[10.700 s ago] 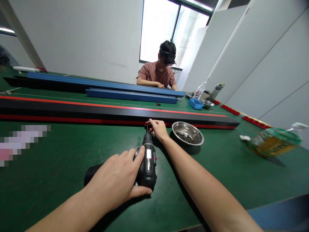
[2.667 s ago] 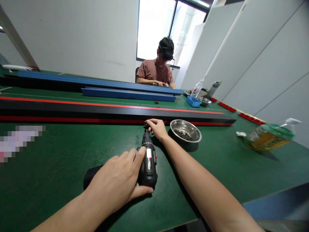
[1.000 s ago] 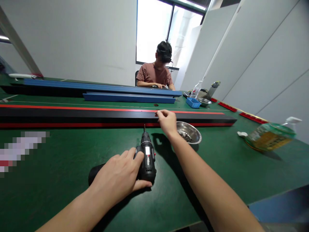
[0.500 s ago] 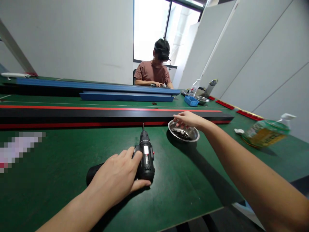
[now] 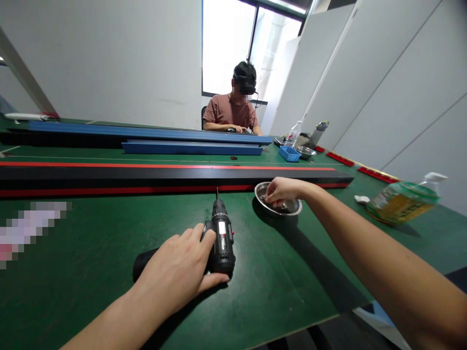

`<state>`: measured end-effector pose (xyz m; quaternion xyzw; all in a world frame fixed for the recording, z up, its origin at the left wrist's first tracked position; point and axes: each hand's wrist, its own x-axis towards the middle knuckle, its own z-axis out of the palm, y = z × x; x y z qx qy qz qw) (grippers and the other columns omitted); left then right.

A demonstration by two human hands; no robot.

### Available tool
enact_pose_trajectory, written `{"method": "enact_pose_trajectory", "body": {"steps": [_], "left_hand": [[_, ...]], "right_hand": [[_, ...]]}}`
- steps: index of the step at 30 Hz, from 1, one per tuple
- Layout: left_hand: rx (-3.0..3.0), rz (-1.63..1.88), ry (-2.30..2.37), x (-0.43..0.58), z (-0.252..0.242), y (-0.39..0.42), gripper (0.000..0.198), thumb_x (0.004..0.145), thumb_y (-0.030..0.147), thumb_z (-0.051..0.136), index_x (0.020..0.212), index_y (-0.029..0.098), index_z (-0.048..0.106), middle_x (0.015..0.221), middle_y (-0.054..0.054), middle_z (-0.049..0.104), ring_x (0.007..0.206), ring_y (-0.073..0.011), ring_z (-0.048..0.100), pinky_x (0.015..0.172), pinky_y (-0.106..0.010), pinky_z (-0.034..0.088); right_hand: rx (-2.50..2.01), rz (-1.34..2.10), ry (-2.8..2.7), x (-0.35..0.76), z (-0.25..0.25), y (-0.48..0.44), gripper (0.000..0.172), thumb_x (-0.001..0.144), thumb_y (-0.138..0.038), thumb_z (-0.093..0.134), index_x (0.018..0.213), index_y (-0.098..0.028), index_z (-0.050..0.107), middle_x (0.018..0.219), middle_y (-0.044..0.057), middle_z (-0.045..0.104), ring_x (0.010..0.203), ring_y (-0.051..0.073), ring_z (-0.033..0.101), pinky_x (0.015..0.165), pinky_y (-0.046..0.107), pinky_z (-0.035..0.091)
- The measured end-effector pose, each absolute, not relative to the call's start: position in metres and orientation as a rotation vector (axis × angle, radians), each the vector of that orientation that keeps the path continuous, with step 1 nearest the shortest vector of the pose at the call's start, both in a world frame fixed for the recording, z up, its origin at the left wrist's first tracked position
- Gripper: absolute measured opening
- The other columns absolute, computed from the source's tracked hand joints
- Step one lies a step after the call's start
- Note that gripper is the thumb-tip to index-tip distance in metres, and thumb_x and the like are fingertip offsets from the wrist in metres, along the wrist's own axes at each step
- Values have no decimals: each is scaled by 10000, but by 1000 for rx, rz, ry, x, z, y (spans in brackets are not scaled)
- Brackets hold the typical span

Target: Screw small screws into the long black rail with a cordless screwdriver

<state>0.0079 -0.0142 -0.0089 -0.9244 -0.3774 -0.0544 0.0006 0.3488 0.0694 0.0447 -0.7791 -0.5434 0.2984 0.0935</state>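
Note:
A black cordless drill (image 5: 223,243) lies on its side on the green table, its bit pointing away from me. My left hand (image 5: 178,260) is wrapped over its grip, thumb at the rear of the body. Inside a shallow metal bowl (image 5: 297,208) my right hand (image 5: 282,190) reaches down with fingertips pinched together among small dark pieces, which look like screws. What the fingertips hold, if anything, is too small to make out. Just beyond the drill bit and bowl runs a long black beam (image 5: 171,177) with red edges.
Blue metal profiles (image 5: 193,147) lie farther back. A co-worker (image 5: 231,112) sits across the table. At the right are a large green-and-yellow plastic bottle (image 5: 404,201), a blue tray (image 5: 289,153) and red strips (image 5: 377,175) along the edge. The green table's (image 5: 262,301) near edge slants below.
My right hand has lowered into the bowl, and its fingers have gone from loosely spread to pinched. My left hand stays on the drill. The view has shifted very slightly.

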Motion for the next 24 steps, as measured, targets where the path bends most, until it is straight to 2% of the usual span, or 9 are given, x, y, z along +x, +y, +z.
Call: {"method": "enact_pose_trajectory", "body": {"steps": [4, 10, 14, 19, 24], "left_hand": [[-2902, -183, -1180, 8, -9, -14, 581, 880, 678, 633, 1211, 202, 599, 1224, -163, 660, 1078, -351, 679, 899, -498, 585], [-2899, -170, -1189, 8, -9, -15, 602, 876, 691, 626, 1230, 205, 601, 1218, -161, 662, 1064, -346, 679, 894, -484, 581], [-2899, -169, -1177, 8, -7, -15, 602, 885, 687, 616, 1232, 196, 606, 1203, -162, 664, 1033, -352, 683, 860, -501, 591], [-2895, -153, -1182, 8, -7, -15, 601, 883, 676, 628, 1243, 196, 602, 1188, -154, 662, 1026, -350, 681, 861, -509, 594], [-2908, -126, -1178, 7, -8, -17, 595, 886, 679, 620, 1234, 197, 597, 1193, -160, 654, 1034, -354, 676, 860, -511, 593]], "right_hand": [[-2186, 731, -1602, 351, 49, 73, 215, 641, -289, 924, 680, -167, 751, 535, 42, 669, 512, 191, 675, 515, 258, 562], [-2240, 868, -1641, 351, 50, 77, 190, 652, -242, 902, 623, -167, 729, 601, 69, 712, 579, 202, 708, 540, 261, 580], [-2223, 860, -1704, 352, 49, 83, 196, 661, -232, 897, 602, -170, 720, 592, 75, 713, 559, 204, 697, 522, 264, 563], [-2222, 605, -1787, 345, 53, 89, 99, 784, -195, 821, 703, -155, 781, 631, 79, 731, 552, 177, 661, 540, 246, 496], [-1992, 474, -1806, 314, 47, 94, 149, 879, -223, 743, 764, -142, 792, 690, 85, 753, 567, 165, 640, 571, 254, 468]]}}
